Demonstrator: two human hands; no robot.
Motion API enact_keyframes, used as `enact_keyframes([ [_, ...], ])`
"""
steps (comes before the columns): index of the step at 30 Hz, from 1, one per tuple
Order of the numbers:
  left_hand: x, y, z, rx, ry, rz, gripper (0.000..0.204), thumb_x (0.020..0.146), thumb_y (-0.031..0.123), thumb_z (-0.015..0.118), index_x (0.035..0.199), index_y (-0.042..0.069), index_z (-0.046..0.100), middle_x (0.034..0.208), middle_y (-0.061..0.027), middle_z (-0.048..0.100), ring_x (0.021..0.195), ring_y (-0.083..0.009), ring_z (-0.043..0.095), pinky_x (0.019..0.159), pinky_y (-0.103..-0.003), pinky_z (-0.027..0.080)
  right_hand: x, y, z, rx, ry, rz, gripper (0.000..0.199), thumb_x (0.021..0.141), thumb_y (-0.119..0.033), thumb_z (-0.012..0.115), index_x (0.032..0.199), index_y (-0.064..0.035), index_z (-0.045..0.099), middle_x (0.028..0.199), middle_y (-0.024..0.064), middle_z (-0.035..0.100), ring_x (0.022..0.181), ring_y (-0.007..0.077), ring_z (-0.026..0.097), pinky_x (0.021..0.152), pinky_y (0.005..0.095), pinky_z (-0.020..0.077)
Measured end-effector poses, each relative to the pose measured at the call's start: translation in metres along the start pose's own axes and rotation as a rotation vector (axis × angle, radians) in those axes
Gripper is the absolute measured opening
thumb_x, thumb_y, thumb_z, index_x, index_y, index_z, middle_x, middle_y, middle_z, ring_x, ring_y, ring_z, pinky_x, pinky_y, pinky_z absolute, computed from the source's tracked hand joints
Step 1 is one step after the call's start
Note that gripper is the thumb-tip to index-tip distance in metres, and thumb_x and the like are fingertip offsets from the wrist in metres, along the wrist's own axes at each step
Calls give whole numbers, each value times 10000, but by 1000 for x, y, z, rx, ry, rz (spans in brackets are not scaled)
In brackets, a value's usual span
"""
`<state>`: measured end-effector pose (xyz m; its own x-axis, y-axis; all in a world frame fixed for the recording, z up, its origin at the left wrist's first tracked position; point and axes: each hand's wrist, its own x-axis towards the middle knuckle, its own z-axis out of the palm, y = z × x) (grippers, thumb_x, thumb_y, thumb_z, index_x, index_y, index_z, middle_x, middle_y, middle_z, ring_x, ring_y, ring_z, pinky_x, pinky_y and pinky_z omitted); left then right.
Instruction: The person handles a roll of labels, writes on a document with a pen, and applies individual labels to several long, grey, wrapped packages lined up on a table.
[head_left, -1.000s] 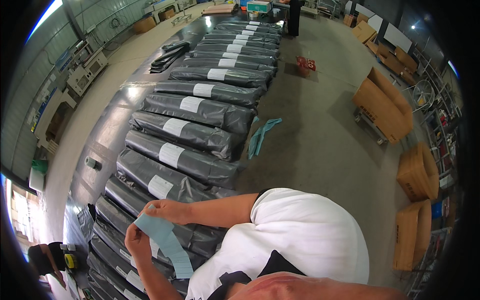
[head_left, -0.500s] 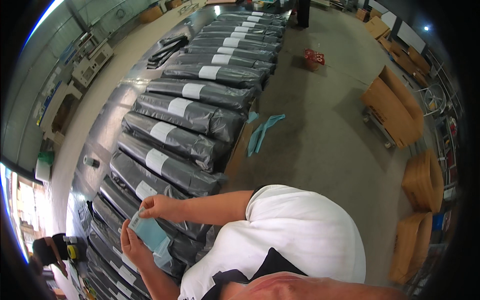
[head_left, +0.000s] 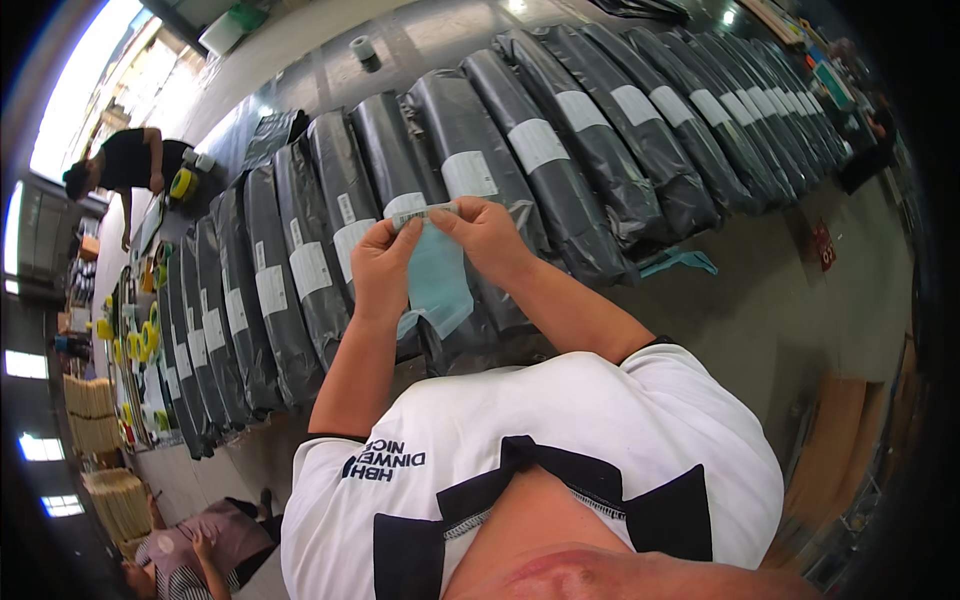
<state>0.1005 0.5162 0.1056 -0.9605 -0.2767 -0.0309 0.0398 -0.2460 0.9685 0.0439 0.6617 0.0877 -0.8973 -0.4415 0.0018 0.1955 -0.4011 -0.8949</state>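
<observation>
- Long grey bagged bundles (head_left: pixel 470 190) lie side by side across the upper frame, white labels facing up for reading.
- Pale blue backing sheet (head_left: pixel 437 280) hangs at centre.
- Left hand (head_left: pixel 383 262) and right hand (head_left: pixel 487 232) pinch a white label strip (head_left: pixel 425 212), peeling it apart.

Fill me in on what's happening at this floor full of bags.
A person in a white shirt holds a white label with both hands, the left hand and right hand pinching its ends, with a light blue backing sheet hanging beneath it. Below the hands, long dark plastic-wrapped bundles lie side by side in a row on the floor, most already carrying white labels. Another person crouches at the far left beside rolls of yellow tape.
</observation>
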Motion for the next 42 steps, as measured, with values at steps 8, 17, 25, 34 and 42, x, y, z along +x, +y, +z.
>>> enact_keyframes([
  [8,11,-12,-44,-220,64,-108,128,907,116,635,977,8,645,904,-44,662,829,-107,619,750,-253,506,18,24,12,-309,-97,171,306,863,-313,713,754,-36,646,670,-41,565,637,25,486,519,217,387],
  [17,139,2,-115,473,-225,-291,189,869,164,621,966,3,640,878,-16,635,814,-108,590,732,-252,483,57,64,3,-477,-206,258,296,811,-300,743,844,-14,674,744,19,624,694,96,567,616,278,465],
  [25,223,-21,-117,982,-548,-221,146,837,171,640,794,34,612,725,38,532,647,-60,451,574,-243,377,89,88,6,-1161,-209,-229,261,783,-274,711,930,-61,676,940,90,670,922,316,612,799,400,501],
  [34,237,-33,-115,1199,-581,-47,289,775,231,672,888,-35,663,755,-153,650,702,-255,614,663,-367,479,89,89,13,-1309,-236,-316,226,790,-271,705,885,-72,651,976,43,650,1008,276,571,868,367,485],
  [42,240,-36,-111,1243,-598,86,287,769,233,686,786,-46,617,664,-164,569,610,-201,516,595,-375,436,99,95,12,-1340,-185,-425,247,797,-248,698,924,-46,635,1053,99,660,1019,313,594,859,404,500],
])
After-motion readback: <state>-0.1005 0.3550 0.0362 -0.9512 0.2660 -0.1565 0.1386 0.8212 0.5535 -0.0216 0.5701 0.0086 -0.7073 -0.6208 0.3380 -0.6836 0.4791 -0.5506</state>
